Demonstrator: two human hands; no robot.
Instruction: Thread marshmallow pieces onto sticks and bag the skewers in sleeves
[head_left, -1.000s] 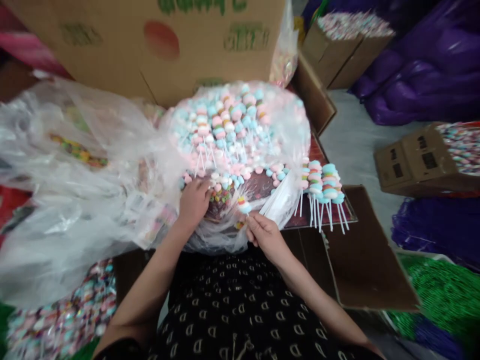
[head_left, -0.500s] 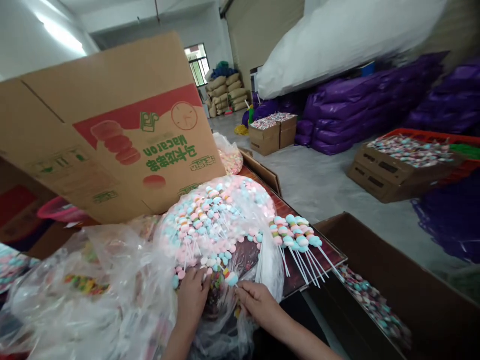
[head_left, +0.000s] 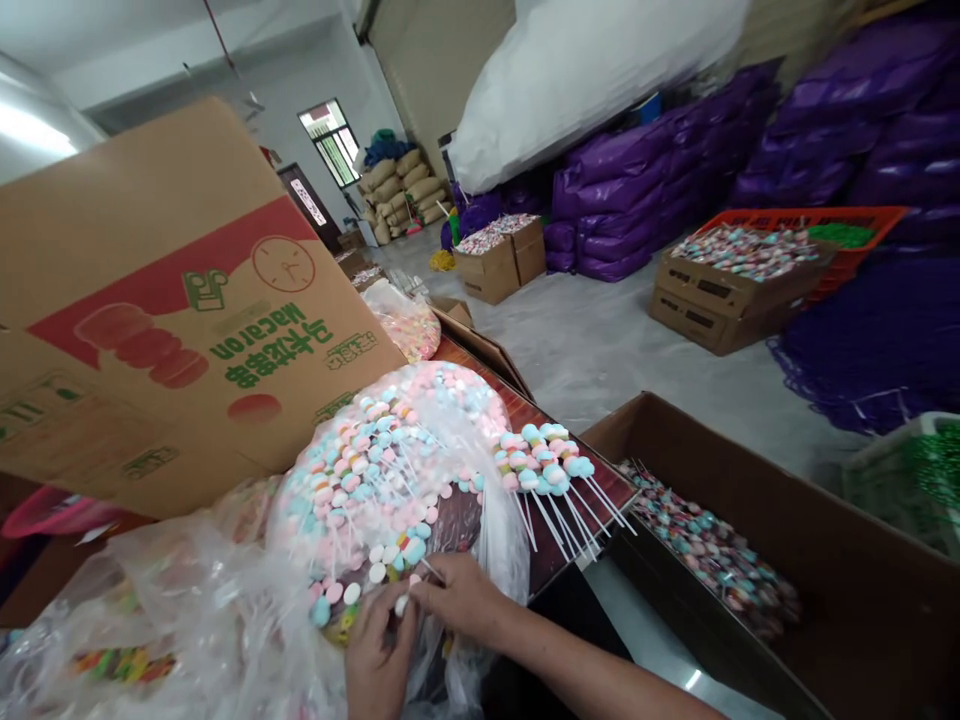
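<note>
- Right grip: thumb and forefinger pinched together on the white stick of a marshmallow skewer, whose candy end points towards eleven o'clock.
- Left grip: fingers curled at a small white candy piece, just beside the right hand; whether they are closed on it I cannot tell.
- Clock centred on the two hands: loose pastel candy discs lie near at eleven o'clock, in front of a clear plastic bag filled with pink, blue and white marshmallows.
- Between one and two o'clock, threaded skewers lie in a row on the worktop, sticks overhanging its edge.
- At three o'clock, an open cardboard box holds wrapped candies.
- Between ten and eleven, a Macaron carton stands with its lettering upside down.
- At nine, crumpled clear plastic covers multicoloured sweets.
</note>
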